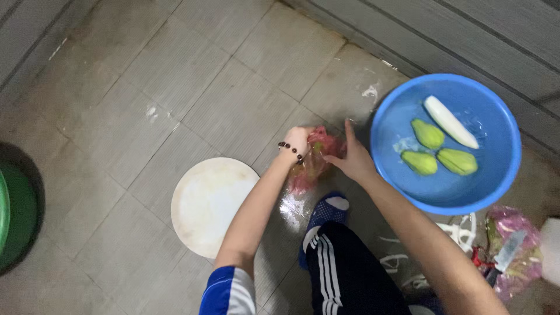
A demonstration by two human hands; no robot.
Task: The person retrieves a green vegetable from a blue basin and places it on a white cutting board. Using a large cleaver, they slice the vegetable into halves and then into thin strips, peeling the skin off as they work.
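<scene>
My left hand (297,140), with a dark bead bracelet at the wrist, grips the top of a thin pink plastic bag (309,166) that rests on the tiled floor. On the bag's right side, my right hand (352,158) pinches the plastic with the fingers. What is inside the bag is hidden. Just to the right stands a blue plastic basin (496,175) holding three peeled green vegetable pieces (429,134) and one long white peeled piece (450,121) in a little water.
A round pale cutting board (204,204) lies on the floor to the left. My foot in a blue slipper (326,213) is below the bag. White peelings (461,233) and another pink bag (516,251) lie at right. A green tub (14,216) sits at the left edge.
</scene>
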